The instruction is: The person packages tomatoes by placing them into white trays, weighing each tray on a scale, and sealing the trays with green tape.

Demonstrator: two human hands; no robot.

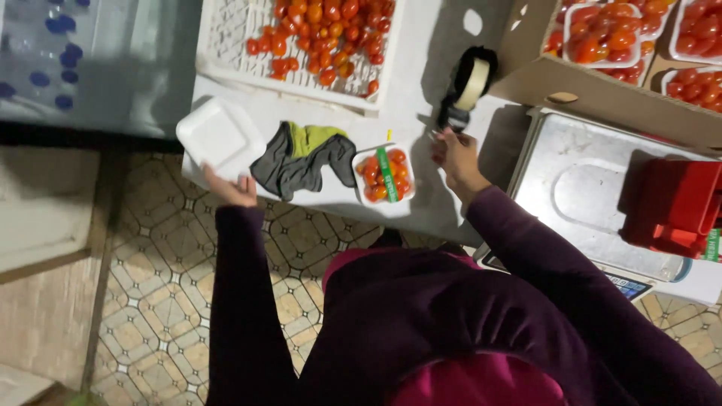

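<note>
1. A small wrapped tray [384,175] of cherry tomatoes with a green band sits on the counter [421,75], mid-frame.
2. At 12 o'clock from it, a white crate [226,45] holds loose tomatoes.
3. At 2 o'clock, a cardboard box [602,94] holds more filled trays.
4. An empty foam tray [219,137] lies at 9 o'clock, at the counter's edge, with a grey-green cloth [304,158] between it and the filled tray.
5. The left hand [232,189] reaches forward, its grip closed on the foam tray's near edge.
6. The right hand [453,154], at 3 o'clock from the filled tray, stretches toward the tape dispenser [466,89]; fingertips pinch something at its base, too small to tell what.
7. A metal scale [579,188] bears a red bin [673,207] at far right.
</note>
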